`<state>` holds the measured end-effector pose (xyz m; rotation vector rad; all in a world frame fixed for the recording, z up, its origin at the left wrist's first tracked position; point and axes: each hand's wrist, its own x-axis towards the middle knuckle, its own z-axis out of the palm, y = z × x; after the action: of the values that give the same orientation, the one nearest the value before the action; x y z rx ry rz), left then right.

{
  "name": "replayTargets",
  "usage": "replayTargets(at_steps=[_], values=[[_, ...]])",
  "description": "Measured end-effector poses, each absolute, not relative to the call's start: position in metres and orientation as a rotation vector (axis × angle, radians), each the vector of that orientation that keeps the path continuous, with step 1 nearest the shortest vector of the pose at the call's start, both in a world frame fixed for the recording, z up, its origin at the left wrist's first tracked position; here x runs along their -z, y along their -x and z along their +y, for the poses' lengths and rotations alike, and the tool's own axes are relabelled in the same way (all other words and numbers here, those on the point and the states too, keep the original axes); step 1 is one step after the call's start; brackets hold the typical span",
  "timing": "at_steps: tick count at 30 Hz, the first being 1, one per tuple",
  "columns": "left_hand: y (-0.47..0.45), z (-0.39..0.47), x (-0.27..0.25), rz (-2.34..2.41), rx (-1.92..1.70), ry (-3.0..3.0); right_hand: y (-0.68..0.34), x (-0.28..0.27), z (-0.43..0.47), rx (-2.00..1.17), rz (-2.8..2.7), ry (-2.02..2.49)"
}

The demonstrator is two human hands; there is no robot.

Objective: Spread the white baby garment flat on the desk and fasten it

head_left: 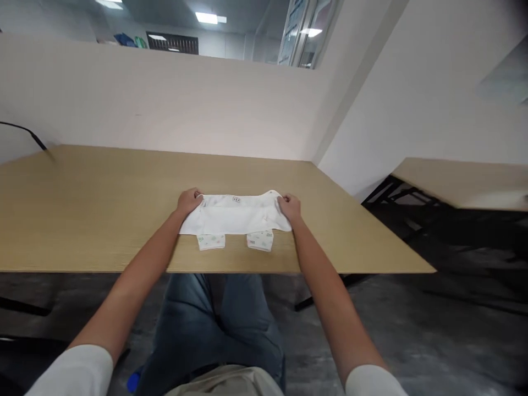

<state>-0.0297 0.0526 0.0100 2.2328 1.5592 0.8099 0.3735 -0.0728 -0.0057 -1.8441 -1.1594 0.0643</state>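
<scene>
Left hand (pixel 190 202), right hand (pixel 291 207): fingers pinch opposite ends of small white garment (pixel 233 218) over surface (pixel 103 209), likely to keep it straight, taut.

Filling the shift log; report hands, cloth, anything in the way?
Left hand, right hand holding white cloth at opposite ends. Cloth on table. Black cord far left, apart.

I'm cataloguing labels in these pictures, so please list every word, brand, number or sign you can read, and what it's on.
No text can be read for certain.
White cloth: a small dark boxed mark near its far edge, too small to read.
Left flap and right flap, below its near edge: tiny printed marks, too small to tell whether they are letters.
</scene>
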Motion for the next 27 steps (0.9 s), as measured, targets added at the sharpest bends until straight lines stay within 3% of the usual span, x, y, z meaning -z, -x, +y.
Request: replayTargets(at_steps=[9,16,27], values=[[0.027,0.049,-0.006,1.55,-1.04,-2.198,-0.364,-0.001,-0.075,0.043,-1.206,1.562],[0.004,0.022,-0.037,1.347,-1.403,-2.296,-0.313,-0.033,-0.087,0.138,-1.538,1.284],[0.001,0.023,-0.029,1.35,-1.272,-2.211,-0.294,-0.038,-0.095,0.031,-1.466,1.271]])
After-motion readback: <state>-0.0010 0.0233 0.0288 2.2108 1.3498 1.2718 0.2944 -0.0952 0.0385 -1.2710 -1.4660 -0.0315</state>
